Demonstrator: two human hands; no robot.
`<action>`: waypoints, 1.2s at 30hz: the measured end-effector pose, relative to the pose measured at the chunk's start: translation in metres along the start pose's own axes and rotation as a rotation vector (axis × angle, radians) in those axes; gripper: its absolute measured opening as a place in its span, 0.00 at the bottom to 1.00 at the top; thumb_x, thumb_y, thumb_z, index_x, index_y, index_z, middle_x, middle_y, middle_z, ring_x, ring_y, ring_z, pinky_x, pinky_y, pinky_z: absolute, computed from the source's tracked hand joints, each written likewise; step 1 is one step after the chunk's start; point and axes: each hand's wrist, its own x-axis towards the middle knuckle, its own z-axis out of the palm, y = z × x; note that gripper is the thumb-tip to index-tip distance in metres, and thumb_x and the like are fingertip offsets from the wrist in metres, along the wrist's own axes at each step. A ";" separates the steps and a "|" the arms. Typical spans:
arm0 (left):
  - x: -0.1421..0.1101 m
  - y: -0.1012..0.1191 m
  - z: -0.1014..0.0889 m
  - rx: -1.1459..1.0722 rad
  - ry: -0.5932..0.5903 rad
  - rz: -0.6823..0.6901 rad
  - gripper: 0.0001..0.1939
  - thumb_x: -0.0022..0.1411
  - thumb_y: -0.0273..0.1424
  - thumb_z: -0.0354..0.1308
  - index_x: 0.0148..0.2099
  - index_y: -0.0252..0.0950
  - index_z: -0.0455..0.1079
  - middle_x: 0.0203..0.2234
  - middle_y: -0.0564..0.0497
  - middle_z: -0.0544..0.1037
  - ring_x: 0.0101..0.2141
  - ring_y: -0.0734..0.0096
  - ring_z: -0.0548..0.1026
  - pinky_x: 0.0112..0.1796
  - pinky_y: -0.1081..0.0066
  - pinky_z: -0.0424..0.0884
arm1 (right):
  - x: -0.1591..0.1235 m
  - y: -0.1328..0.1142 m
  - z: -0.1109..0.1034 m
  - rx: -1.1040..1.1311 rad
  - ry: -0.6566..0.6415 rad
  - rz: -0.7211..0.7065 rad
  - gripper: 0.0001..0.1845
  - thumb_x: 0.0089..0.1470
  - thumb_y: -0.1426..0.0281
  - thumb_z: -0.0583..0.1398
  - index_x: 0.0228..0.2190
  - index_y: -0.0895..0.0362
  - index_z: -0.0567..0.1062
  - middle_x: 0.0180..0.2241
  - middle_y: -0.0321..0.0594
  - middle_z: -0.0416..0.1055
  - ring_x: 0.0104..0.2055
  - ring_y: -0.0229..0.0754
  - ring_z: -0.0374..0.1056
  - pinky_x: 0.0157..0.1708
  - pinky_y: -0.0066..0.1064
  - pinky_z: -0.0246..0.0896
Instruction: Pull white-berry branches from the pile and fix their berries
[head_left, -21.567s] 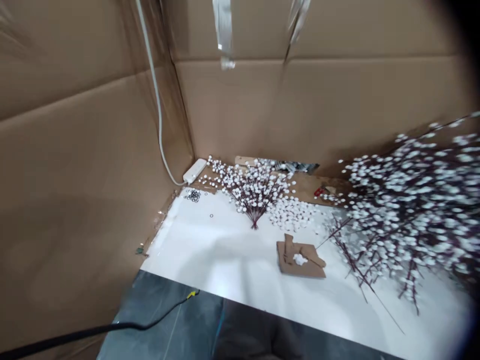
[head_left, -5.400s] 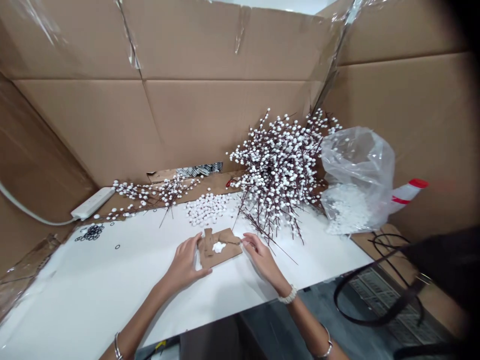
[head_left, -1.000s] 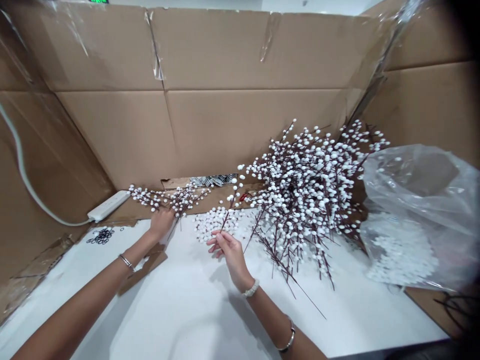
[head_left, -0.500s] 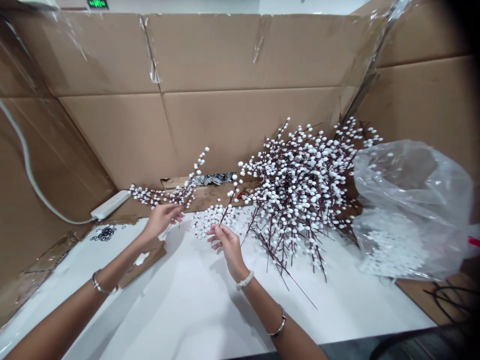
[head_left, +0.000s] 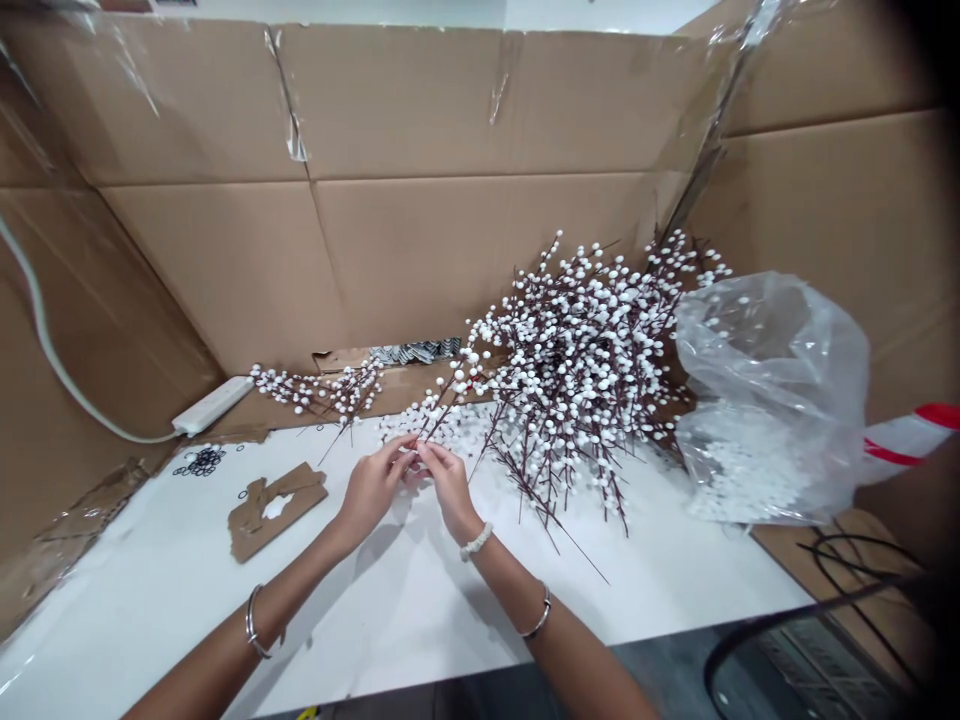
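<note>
My left hand (head_left: 375, 490) and my right hand (head_left: 451, 488) meet over the middle of the white table, fingertips pinched together. Thin dark-stemmed branches with white berries (head_left: 444, 402) rise from between them and lean up to the right. Each hand is closed on a stem; the lower stem ends are hidden by the fingers. Behind the hands lies a pile of loose white berries (head_left: 471, 428). A smaller bunch of berry branches (head_left: 351, 392) lies at the back left. To the left of my left hand rests a cardboard piece (head_left: 255, 535) with a white lump (head_left: 277, 506) on it.
A large heap of berry branches (head_left: 577, 350) stands at the back right, stems reaching forward. Beside it are a clear plastic bag (head_left: 776, 400) of white pieces and a red-capped tube (head_left: 900, 447). Black rings (head_left: 200, 460) and a power strip (head_left: 214, 405) lie left. Cardboard walls (head_left: 405, 240) enclose the table.
My left hand has lifted a berry branch from the back-left bunch and brought it right, to the branch in my right hand. Earlier, the cardboard piece was moved from the middle to the left.
</note>
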 end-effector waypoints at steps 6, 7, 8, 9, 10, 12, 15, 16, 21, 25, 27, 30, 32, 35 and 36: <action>-0.010 -0.007 0.001 0.028 -0.061 -0.004 0.26 0.67 0.40 0.48 0.64 0.40 0.63 0.31 0.51 0.81 0.30 0.66 0.78 0.38 0.70 0.70 | -0.002 0.001 0.000 0.004 -0.034 0.009 0.21 0.50 0.52 0.64 0.33 0.58 0.79 0.28 0.38 0.73 0.27 0.37 0.65 0.28 0.28 0.63; -0.011 -0.007 0.001 0.022 -0.066 -0.006 0.26 0.66 0.40 0.48 0.64 0.40 0.63 0.30 0.51 0.81 0.30 0.65 0.78 0.38 0.70 0.70 | -0.002 0.001 0.000 0.000 -0.041 0.009 0.21 0.50 0.52 0.64 0.32 0.58 0.80 0.27 0.38 0.73 0.27 0.36 0.65 0.28 0.28 0.62; -0.012 -0.008 0.001 0.016 -0.067 -0.005 0.26 0.66 0.40 0.48 0.64 0.40 0.64 0.29 0.51 0.81 0.31 0.65 0.78 0.38 0.70 0.69 | -0.002 0.001 0.000 -0.004 -0.050 0.012 0.21 0.50 0.52 0.64 0.31 0.58 0.80 0.26 0.38 0.73 0.27 0.36 0.65 0.28 0.28 0.62; -0.012 -0.008 0.001 0.011 -0.067 -0.002 0.26 0.66 0.40 0.49 0.64 0.40 0.64 0.28 0.51 0.80 0.31 0.65 0.78 0.38 0.70 0.69 | -0.002 0.001 -0.001 -0.007 -0.061 0.016 0.20 0.50 0.52 0.64 0.30 0.58 0.80 0.25 0.37 0.72 0.26 0.36 0.64 0.28 0.28 0.61; -0.013 -0.009 0.002 0.004 -0.065 0.003 0.26 0.66 0.40 0.49 0.63 0.40 0.64 0.28 0.51 0.80 0.30 0.65 0.78 0.38 0.70 0.69 | -0.002 0.001 0.000 -0.008 -0.072 0.022 0.20 0.50 0.52 0.64 0.29 0.58 0.80 0.24 0.37 0.72 0.26 0.36 0.64 0.27 0.28 0.61; -0.016 -0.009 0.004 -0.017 -0.063 0.018 0.26 0.66 0.39 0.49 0.64 0.39 0.62 0.29 0.51 0.80 0.30 0.67 0.78 0.39 0.71 0.69 | -0.002 -0.001 0.000 -0.003 -0.090 0.036 0.20 0.49 0.53 0.65 0.29 0.58 0.80 0.23 0.36 0.71 0.24 0.36 0.63 0.26 0.28 0.60; -0.019 -0.010 0.008 -0.043 -0.082 0.040 0.30 0.67 0.39 0.49 0.68 0.38 0.53 0.30 0.52 0.80 0.29 0.68 0.78 0.39 0.71 0.70 | -0.002 -0.003 0.001 0.018 -0.105 0.065 0.21 0.48 0.52 0.65 0.31 0.59 0.80 0.26 0.38 0.74 0.21 0.35 0.62 0.22 0.28 0.58; -0.019 -0.011 0.008 -0.042 -0.090 0.045 0.32 0.67 0.40 0.49 0.69 0.38 0.49 0.30 0.52 0.80 0.29 0.68 0.78 0.40 0.71 0.70 | -0.003 -0.004 0.001 0.027 -0.108 0.076 0.22 0.48 0.52 0.65 0.32 0.59 0.79 0.28 0.40 0.75 0.20 0.34 0.62 0.22 0.29 0.57; 0.000 -0.018 -0.019 0.151 -0.194 0.039 0.32 0.68 0.42 0.47 0.70 0.41 0.45 0.35 0.52 0.81 0.34 0.67 0.79 0.40 0.72 0.70 | 0.000 -0.011 -0.003 0.012 -0.004 0.076 0.23 0.48 0.52 0.65 0.35 0.59 0.80 0.30 0.44 0.79 0.29 0.39 0.71 0.30 0.30 0.62; 0.035 -0.039 -0.062 0.678 -0.008 -0.206 0.21 0.69 0.38 0.41 0.55 0.37 0.67 0.44 0.42 0.79 0.44 0.56 0.77 0.42 0.66 0.68 | 0.004 -0.019 -0.009 0.013 0.104 0.069 0.22 0.49 0.53 0.64 0.35 0.58 0.80 0.32 0.44 0.80 0.34 0.41 0.74 0.32 0.28 0.62; 0.052 -0.052 -0.076 0.789 0.011 -0.294 0.18 0.65 0.33 0.46 0.49 0.32 0.71 0.42 0.34 0.78 0.46 0.47 0.76 0.42 0.61 0.68 | 0.006 -0.020 -0.010 0.046 0.107 0.071 0.21 0.48 0.53 0.65 0.35 0.59 0.80 0.32 0.44 0.80 0.32 0.40 0.74 0.30 0.27 0.61; 0.067 -0.069 -0.081 0.876 -0.014 -0.364 0.13 0.61 0.31 0.50 0.41 0.30 0.73 0.39 0.32 0.78 0.44 0.44 0.76 0.40 0.60 0.68 | 0.007 -0.019 -0.009 0.075 0.091 0.076 0.21 0.47 0.54 0.65 0.34 0.59 0.80 0.31 0.44 0.79 0.29 0.37 0.72 0.27 0.26 0.60; 0.072 -0.077 -0.078 0.890 -0.028 -0.379 0.11 0.60 0.29 0.50 0.37 0.30 0.73 0.37 0.33 0.79 0.41 0.49 0.76 0.39 0.62 0.68 | 0.006 -0.018 -0.009 0.083 0.079 0.085 0.22 0.47 0.53 0.65 0.34 0.59 0.79 0.30 0.44 0.79 0.28 0.37 0.72 0.26 0.25 0.59; 0.074 -0.083 -0.079 0.867 -0.015 -0.382 0.11 0.59 0.28 0.49 0.33 0.30 0.72 0.33 0.36 0.78 0.38 0.54 0.76 0.38 0.64 0.68 | 0.007 -0.017 -0.009 0.081 0.065 0.096 0.23 0.47 0.52 0.65 0.35 0.59 0.79 0.29 0.44 0.79 0.28 0.37 0.72 0.25 0.25 0.59; 0.075 -0.084 -0.082 0.847 -0.003 -0.375 0.11 0.59 0.28 0.49 0.32 0.31 0.72 0.31 0.36 0.78 0.38 0.55 0.76 0.37 0.64 0.68 | 0.007 -0.017 -0.009 0.081 0.061 0.101 0.24 0.47 0.51 0.65 0.35 0.59 0.79 0.29 0.44 0.79 0.27 0.38 0.72 0.24 0.25 0.59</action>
